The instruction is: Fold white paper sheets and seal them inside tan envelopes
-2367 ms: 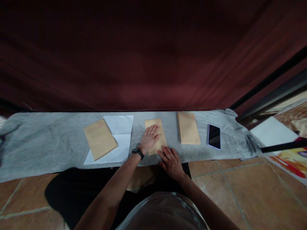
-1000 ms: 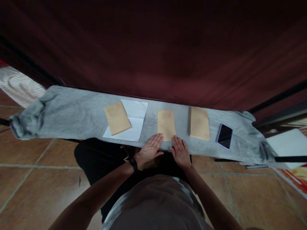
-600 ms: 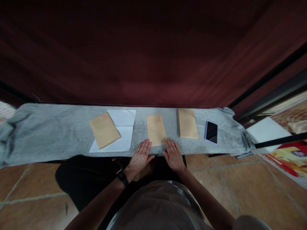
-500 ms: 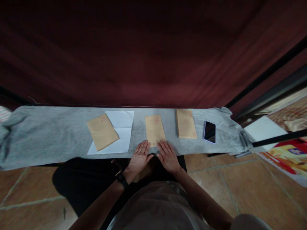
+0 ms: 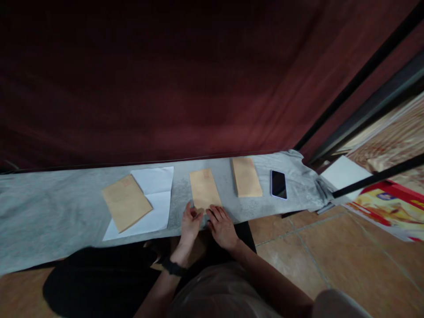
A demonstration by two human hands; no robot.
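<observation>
A brown paper envelope (image 5: 204,187) with a small reddish printed mark lies on the grey cloth in front of me. At its near left corner, my left hand (image 5: 191,224) has thumb and fingers bent together, pinching the paper edge. My right hand (image 5: 222,226) rests at the near right corner, palm down, its fingers lying over the edge of the same envelope. The fingers cover part of that near edge, so its fold is hard to make out.
To the left, more brown envelopes (image 5: 127,203) overlap a creased white sheet (image 5: 158,198). A thick envelope stack (image 5: 247,177) and a phone (image 5: 278,184) lie to the right. The narrow grey cloth-covered surface (image 5: 66,207) runs along a dark red curtain (image 5: 185,110). A red-and-yellow box (image 5: 391,203) stands far right.
My left hand has gone from fingers stretched flat to a bent pinch at the envelope's near edge. My right fingers have drawn back to that edge. The view has turned slightly.
</observation>
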